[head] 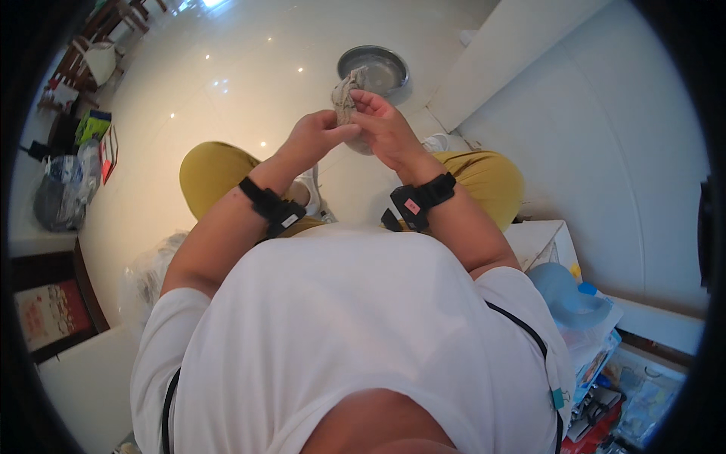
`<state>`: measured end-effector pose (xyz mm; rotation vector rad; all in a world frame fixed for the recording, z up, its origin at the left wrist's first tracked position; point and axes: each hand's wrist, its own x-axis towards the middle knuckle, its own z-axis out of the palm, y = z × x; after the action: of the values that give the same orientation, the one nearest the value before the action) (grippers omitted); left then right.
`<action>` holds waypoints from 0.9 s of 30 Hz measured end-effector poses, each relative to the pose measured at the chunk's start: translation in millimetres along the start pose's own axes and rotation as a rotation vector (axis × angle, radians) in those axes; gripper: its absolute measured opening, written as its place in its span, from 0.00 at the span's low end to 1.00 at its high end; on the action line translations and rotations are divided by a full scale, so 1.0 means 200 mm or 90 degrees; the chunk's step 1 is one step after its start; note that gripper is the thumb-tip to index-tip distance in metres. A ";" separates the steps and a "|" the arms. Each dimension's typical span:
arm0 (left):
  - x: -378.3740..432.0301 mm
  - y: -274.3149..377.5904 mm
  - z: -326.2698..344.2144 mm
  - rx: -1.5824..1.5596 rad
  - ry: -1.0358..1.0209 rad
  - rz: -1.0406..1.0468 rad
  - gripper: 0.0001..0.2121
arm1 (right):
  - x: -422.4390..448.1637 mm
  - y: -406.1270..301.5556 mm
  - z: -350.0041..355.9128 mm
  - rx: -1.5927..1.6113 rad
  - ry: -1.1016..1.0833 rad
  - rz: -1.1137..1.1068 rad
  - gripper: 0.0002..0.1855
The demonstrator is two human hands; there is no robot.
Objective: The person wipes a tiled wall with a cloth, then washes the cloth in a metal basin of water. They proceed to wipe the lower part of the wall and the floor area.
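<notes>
A crumpled greyish-beige cloth (343, 101) is gripped between my two hands, out in front of my knees. My left hand (317, 135) pinches its lower end with the thumb and bent fingers. Higher up on its right side, my right hand (381, 122) holds it with thumb and fingertips. Just beyond the cloth, a round metal basin (381, 71) stands on the tiled floor, its near left part hidden by the cloth. Below my hands a rounded, pale object (359, 146) shows only in part; I cannot tell what it is.
A white wall panel (499, 51) rises right of the basin. Clear plastic bags (153, 267) lie at my left side. A white box (541, 241) and a light blue plastic item (564, 298) are at my right. Chairs (99, 59) and bagged goods (62, 193) stand far left.
</notes>
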<state>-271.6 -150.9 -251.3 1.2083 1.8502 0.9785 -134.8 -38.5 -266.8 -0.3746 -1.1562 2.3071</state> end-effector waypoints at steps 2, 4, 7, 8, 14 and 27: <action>-0.03 0.06 -0.01 0.015 0.022 -0.026 0.14 | 0.00 0.01 0.01 -0.037 -0.005 0.010 0.17; -0.04 0.06 -0.01 -0.026 0.049 -0.038 0.14 | 0.00 0.00 0.00 -0.108 0.027 -0.016 0.17; -0.02 -0.08 -0.01 -0.195 0.120 -0.017 0.13 | 0.00 0.02 0.00 -0.041 0.076 -0.001 0.15; 0.00 -0.12 0.01 -0.364 0.138 0.026 0.14 | 0.02 0.05 -0.05 -0.022 0.112 -0.012 0.14; -0.06 -0.05 0.00 -0.574 0.098 -0.060 0.17 | 0.00 0.10 -0.06 -0.230 -0.013 0.222 0.19; -0.11 -0.17 -0.17 -0.478 0.275 -0.018 0.29 | -0.02 -0.08 -0.02 -0.147 0.088 -0.111 0.20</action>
<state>-307.1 -187.1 -261.8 0.5348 1.5372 1.8077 -124.5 -30.2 -256.4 -0.4892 -1.3337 1.9730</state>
